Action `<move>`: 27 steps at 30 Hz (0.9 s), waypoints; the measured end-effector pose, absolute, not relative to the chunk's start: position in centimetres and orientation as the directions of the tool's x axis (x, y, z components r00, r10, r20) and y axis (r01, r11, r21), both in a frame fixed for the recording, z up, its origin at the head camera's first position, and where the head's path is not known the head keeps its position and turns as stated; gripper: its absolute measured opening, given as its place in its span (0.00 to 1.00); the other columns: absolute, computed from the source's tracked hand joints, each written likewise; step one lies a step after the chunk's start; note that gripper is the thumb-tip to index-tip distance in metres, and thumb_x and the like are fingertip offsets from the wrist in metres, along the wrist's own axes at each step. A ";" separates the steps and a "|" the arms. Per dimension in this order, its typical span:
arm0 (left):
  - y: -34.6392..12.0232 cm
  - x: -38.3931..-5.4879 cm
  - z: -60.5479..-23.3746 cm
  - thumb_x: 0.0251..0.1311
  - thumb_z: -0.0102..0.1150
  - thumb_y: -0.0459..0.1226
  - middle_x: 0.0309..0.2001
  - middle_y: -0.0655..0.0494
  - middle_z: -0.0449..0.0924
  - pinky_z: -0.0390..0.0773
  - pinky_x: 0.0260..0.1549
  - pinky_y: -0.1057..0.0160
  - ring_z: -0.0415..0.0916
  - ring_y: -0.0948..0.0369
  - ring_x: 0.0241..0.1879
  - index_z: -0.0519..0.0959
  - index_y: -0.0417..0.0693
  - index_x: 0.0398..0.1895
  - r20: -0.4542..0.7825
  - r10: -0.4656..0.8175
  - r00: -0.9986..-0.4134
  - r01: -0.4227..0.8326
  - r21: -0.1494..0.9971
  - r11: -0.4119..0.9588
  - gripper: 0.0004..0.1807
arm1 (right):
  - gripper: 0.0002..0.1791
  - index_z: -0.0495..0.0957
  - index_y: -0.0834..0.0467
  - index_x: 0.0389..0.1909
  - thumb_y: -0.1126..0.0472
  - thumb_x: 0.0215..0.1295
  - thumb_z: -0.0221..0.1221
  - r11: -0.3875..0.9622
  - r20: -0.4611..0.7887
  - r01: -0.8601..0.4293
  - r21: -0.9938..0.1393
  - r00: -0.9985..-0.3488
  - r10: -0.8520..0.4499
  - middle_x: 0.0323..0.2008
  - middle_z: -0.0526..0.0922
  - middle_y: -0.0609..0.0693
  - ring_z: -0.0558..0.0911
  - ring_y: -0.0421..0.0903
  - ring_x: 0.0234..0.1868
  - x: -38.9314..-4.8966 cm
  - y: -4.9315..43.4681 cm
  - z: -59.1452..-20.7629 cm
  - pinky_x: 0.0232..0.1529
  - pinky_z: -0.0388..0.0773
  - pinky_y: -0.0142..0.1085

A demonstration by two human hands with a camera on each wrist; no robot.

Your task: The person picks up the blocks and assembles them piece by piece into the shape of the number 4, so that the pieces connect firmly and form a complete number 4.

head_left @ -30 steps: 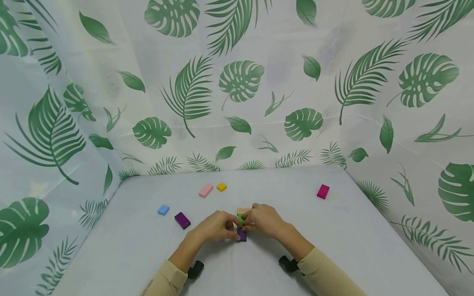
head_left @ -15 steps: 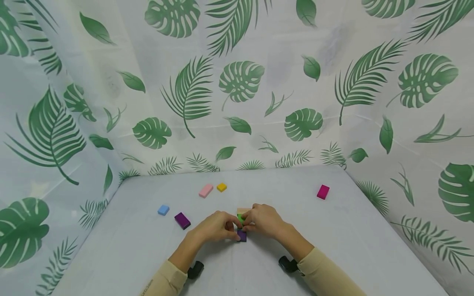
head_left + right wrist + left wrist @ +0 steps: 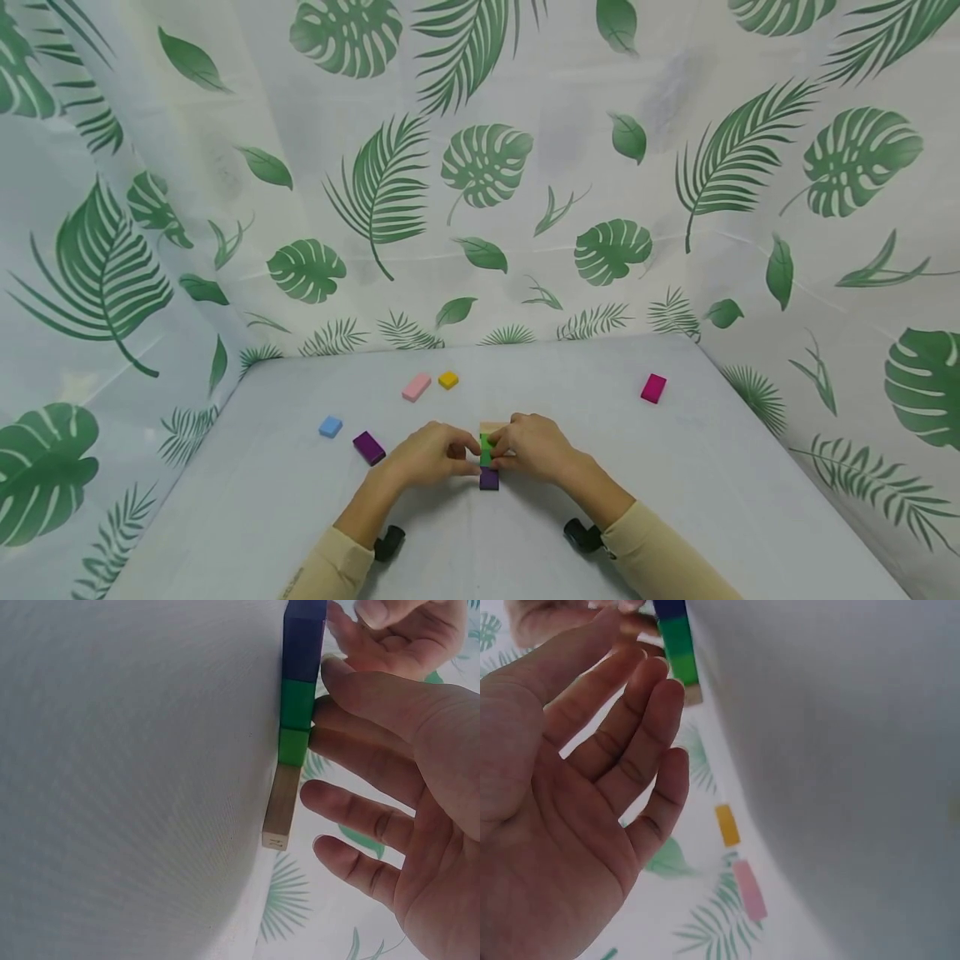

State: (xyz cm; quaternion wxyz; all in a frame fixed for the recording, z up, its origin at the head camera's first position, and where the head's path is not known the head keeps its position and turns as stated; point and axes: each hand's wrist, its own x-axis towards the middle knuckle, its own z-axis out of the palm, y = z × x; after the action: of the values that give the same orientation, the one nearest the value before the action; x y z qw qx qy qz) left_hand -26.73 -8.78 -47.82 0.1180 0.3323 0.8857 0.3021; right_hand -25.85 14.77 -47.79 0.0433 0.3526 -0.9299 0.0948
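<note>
A row of small blocks lies on the white table in the middle of the head view. From near to far come a purple block (image 3: 489, 478), a dark green block (image 3: 297, 703), a light green block (image 3: 293, 746) and a bare wooden block (image 3: 282, 801). My left hand (image 3: 431, 454) is at the row's left side, its fingers and thumb apart and nothing between them. On the right side, my right hand (image 3: 538, 447) has its thumb by the purple and dark green blocks and fingertips at the green ones. Its other fingers spread loosely along the row.
Farther left lie a dark purple block (image 3: 369, 447) and a light blue block (image 3: 331, 427). A pink block (image 3: 417, 387) and a yellow block (image 3: 448, 380) are at the back. A magenta block (image 3: 654, 388) sits back right. Leaf-print cloth (image 3: 540, 250) hangs behind the table.
My left hand has come away slightly to the left from the row, uncovering more of the purple and green blocks. The right hand stays in place.
</note>
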 end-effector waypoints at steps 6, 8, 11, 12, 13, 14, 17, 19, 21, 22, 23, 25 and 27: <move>-10.0 -27.1 -46.9 0.66 0.70 0.46 0.28 0.64 0.81 0.74 0.29 0.67 0.73 0.67 0.28 0.88 0.51 0.49 0.005 0.617 -0.787 0.488 0.617 0.618 0.14 | 0.12 0.93 0.48 0.39 0.46 0.61 0.73 0.741 0.133 -0.660 -0.126 -0.751 -0.647 0.51 0.90 0.42 0.82 0.43 0.40 -25.8 14.6 -47.5 0.36 0.77 0.33; -10.4 -27.2 -46.6 0.67 0.70 0.46 0.29 0.63 0.81 0.75 0.30 0.67 0.74 0.66 0.29 0.87 0.50 0.50 0.009 0.605 -0.796 0.480 0.619 0.622 0.14 | 0.12 0.93 0.48 0.39 0.45 0.61 0.73 0.746 0.128 -0.654 -0.123 -0.756 -0.642 0.51 0.90 0.42 0.82 0.43 0.41 -25.7 14.6 -47.4 0.36 0.77 0.33; -11.0 -27.2 -46.1 0.68 0.68 0.46 0.31 0.63 0.82 0.76 0.32 0.65 0.75 0.64 0.31 0.87 0.49 0.50 0.015 0.588 -0.809 0.470 0.618 0.631 0.14 | 0.12 0.93 0.47 0.40 0.45 0.61 0.73 0.754 0.121 -0.645 -0.122 -0.764 -0.634 0.51 0.90 0.41 0.82 0.43 0.41 -25.7 14.5 -47.5 0.37 0.78 0.34; -11.2 -27.3 -46.0 0.68 0.68 0.46 0.32 0.63 0.82 0.76 0.33 0.64 0.75 0.64 0.32 0.87 0.49 0.51 0.018 0.580 -0.814 0.466 0.617 0.634 0.14 | 0.12 0.93 0.47 0.40 0.45 0.61 0.73 0.756 0.119 -0.644 -0.118 -0.765 -0.633 0.51 0.90 0.41 0.82 0.43 0.41 -25.7 14.5 -47.5 0.38 0.78 0.34; -11.4 -27.3 -45.8 0.68 0.68 0.46 0.33 0.63 0.81 0.76 0.34 0.64 0.75 0.63 0.33 0.87 0.49 0.51 0.020 0.573 -0.819 0.461 0.618 0.637 0.15 | 0.12 0.93 0.47 0.40 0.45 0.61 0.73 0.758 0.118 -0.642 -0.117 -0.767 -0.631 0.51 0.90 0.41 0.82 0.43 0.41 -25.7 14.5 -47.5 0.39 0.79 0.35; -11.6 -27.3 -45.7 0.68 0.68 0.46 0.33 0.63 0.81 0.77 0.34 0.64 0.76 0.63 0.33 0.87 0.48 0.51 0.023 0.565 -0.825 0.457 0.617 0.641 0.15 | 0.12 0.93 0.47 0.40 0.45 0.62 0.73 0.759 0.116 -0.640 -0.118 -0.768 -0.629 0.51 0.90 0.41 0.82 0.43 0.42 -25.7 14.5 -47.6 0.39 0.79 0.35; -12.3 -27.3 -45.3 0.68 0.68 0.47 0.34 0.63 0.81 0.77 0.35 0.64 0.76 0.63 0.35 0.87 0.49 0.51 0.031 0.537 -0.843 0.438 0.620 0.651 0.15 | 0.12 0.93 0.47 0.40 0.45 0.62 0.73 0.764 0.111 -0.634 -0.123 -0.773 -0.624 0.51 0.90 0.41 0.82 0.43 0.42 -25.7 14.4 -47.6 0.39 0.78 0.35; -12.8 -27.3 -45.1 0.67 0.69 0.47 0.34 0.63 0.82 0.78 0.35 0.64 0.77 0.63 0.35 0.87 0.49 0.51 0.039 0.517 -0.855 0.425 0.622 0.657 0.15 | 0.12 0.93 0.47 0.40 0.46 0.61 0.73 0.766 0.108 -0.628 -0.137 -0.779 -0.618 0.51 0.90 0.41 0.82 0.42 0.41 -25.7 14.4 -47.6 0.38 0.77 0.34; -13.4 -27.4 -44.9 0.67 0.69 0.47 0.34 0.63 0.82 0.78 0.36 0.64 0.77 0.63 0.35 0.87 0.49 0.51 0.040 0.492 -0.869 0.408 0.622 0.669 0.16 | 0.12 0.93 0.48 0.40 0.46 0.61 0.73 0.767 0.108 -0.625 -0.145 -0.781 -0.616 0.51 0.90 0.41 0.82 0.42 0.41 -25.6 14.4 -47.7 0.38 0.77 0.33; -13.6 -27.4 -44.8 0.66 0.70 0.47 0.34 0.63 0.82 0.78 0.36 0.64 0.77 0.64 0.35 0.87 0.50 0.51 0.042 0.481 -0.876 0.399 0.622 0.674 0.15 | 0.12 0.93 0.48 0.40 0.46 0.61 0.73 0.767 0.109 -0.624 -0.149 -0.781 -0.615 0.51 0.90 0.42 0.82 0.42 0.41 -25.6 14.4 -47.7 0.38 0.77 0.33; -13.9 -27.5 -44.8 0.66 0.70 0.46 0.35 0.63 0.82 0.78 0.36 0.64 0.77 0.64 0.35 0.87 0.50 0.51 0.042 0.469 -0.882 0.390 0.625 0.677 0.15 | 0.12 0.93 0.48 0.40 0.47 0.61 0.73 0.767 0.111 -0.624 -0.151 -0.781 -0.614 0.51 0.90 0.42 0.82 0.42 0.42 -25.6 14.4 -47.7 0.38 0.77 0.34; -14.4 -27.6 -44.6 0.65 0.71 0.46 0.35 0.62 0.82 0.78 0.36 0.63 0.76 0.63 0.35 0.86 0.50 0.52 0.038 0.448 -0.893 0.370 0.629 0.684 0.16 | 0.12 0.93 0.48 0.40 0.47 0.61 0.73 0.767 0.115 -0.625 -0.148 -0.781 -0.614 0.51 0.90 0.42 0.83 0.43 0.43 -25.6 14.4 -47.7 0.40 0.78 0.35; -14.8 -27.6 -44.5 0.65 0.71 0.45 0.35 0.62 0.82 0.78 0.37 0.62 0.76 0.63 0.35 0.86 0.50 0.52 0.029 0.428 -0.903 0.346 0.641 0.685 0.16 | 0.12 0.93 0.48 0.40 0.46 0.61 0.73 0.767 0.117 -0.625 -0.144 -0.780 -0.614 0.51 0.90 0.42 0.83 0.43 0.43 -25.6 14.4 -47.7 0.42 0.80 0.37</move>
State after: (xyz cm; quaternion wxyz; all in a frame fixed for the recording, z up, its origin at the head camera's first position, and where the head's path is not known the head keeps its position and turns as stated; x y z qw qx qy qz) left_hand -27.64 -14.83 -44.45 0.0614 0.2113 0.9159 0.3357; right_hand -25.56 14.44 -47.68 0.0317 0.3298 -0.9394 0.0877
